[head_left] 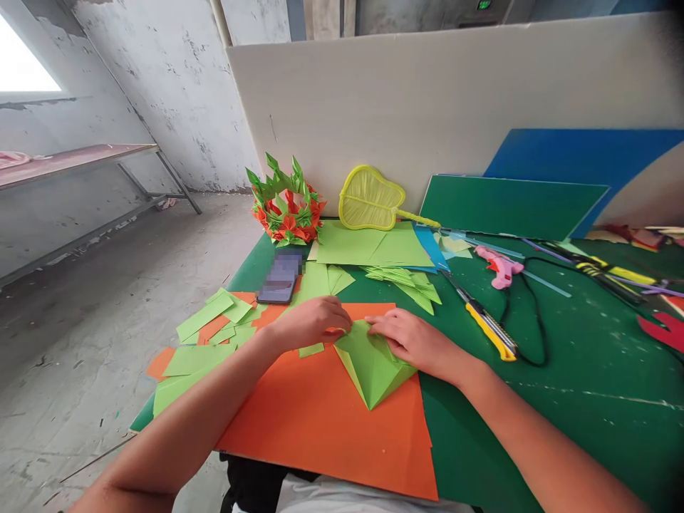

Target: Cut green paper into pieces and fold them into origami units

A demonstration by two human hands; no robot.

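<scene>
A piece of folded green paper point(368, 370) lies on orange sheets point(320, 413), its pointed end toward me and crease lines running to the point. My left hand point(315, 324) has its fingers curled at the paper's upper left corner, pinching the edge. Opposite it, my right hand point(414, 338) grips the upper right part, thumb and fingers bent over the paper. The fingers partly hide its far edge. Just beyond my hands rests a stack of folded green paper pieces point(409, 281).
Green scraps point(208, 317) and a phone point(278, 276) lie leftward. Behind are a green-and-orange paper ornament point(288, 210), a yellow fan-shaped frame point(372, 198) and green sheets point(363, 242). A yellow utility knife point(489, 328) and pink glue gun point(499, 267) lie rightward on the green table point(577, 413).
</scene>
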